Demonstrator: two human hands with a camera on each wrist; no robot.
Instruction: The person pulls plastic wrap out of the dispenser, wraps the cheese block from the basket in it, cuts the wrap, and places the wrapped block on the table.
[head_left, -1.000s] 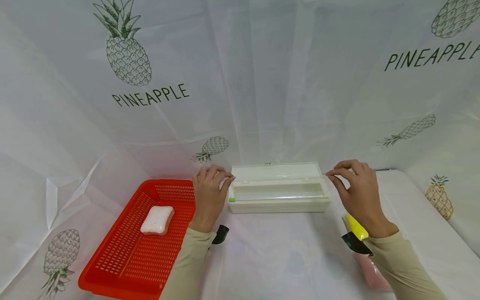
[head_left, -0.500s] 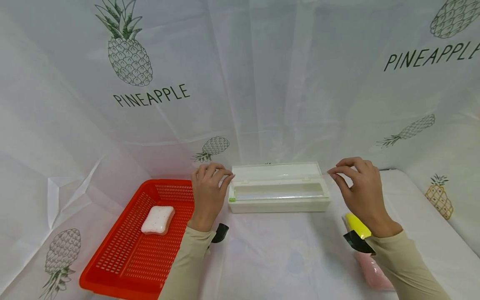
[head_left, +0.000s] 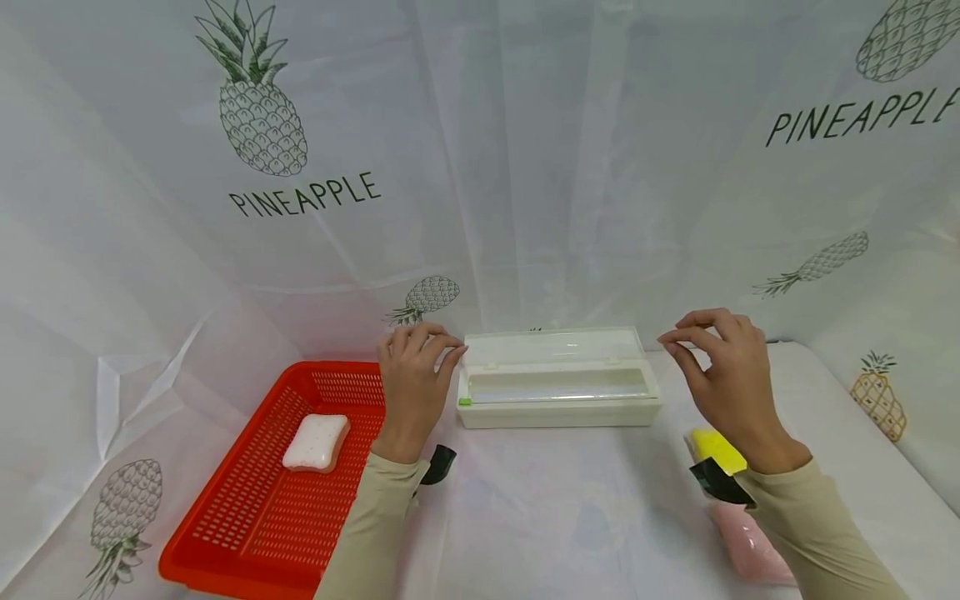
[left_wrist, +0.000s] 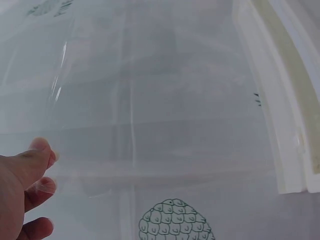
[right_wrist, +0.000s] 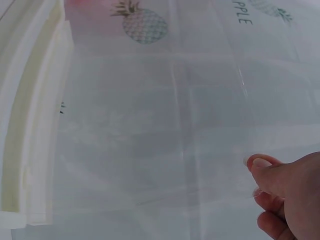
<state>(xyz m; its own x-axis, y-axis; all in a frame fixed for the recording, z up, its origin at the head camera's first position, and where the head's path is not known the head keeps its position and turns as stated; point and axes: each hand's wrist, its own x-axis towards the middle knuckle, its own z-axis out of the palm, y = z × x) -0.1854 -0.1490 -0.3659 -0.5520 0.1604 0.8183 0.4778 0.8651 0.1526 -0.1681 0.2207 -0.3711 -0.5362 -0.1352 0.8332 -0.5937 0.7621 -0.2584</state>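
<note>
A long white cling film dispenser (head_left: 555, 414) stands on the white cloth, its lid (head_left: 551, 342) raised at the back. My left hand (head_left: 412, 392) is at the box's left end, thumb and fingertips pinched together on the cling film (left_wrist: 59, 92). Beyond the box's right end, my right hand (head_left: 727, 392) pinches the opposite side of the film in the same way. The sheet is clear and hard to see. Glints on it show in both wrist views, where it spreads between the hands and the box. Its exact edges cannot be made out.
A red plastic basket (head_left: 174, 560) stands at the left, holding a white and pink sponge (head_left: 315, 442). Near the right wrist lie a yellow item (head_left: 717, 450) and a pink item (head_left: 750, 546), both partly hidden by the arm. Pineapple-printed sheeting (head_left: 525, 208) rises behind.
My right hand has shifted slightly right and up, away from the box. My left hand has drifted a little left and up. Both keep their pinch; the box stays put.
</note>
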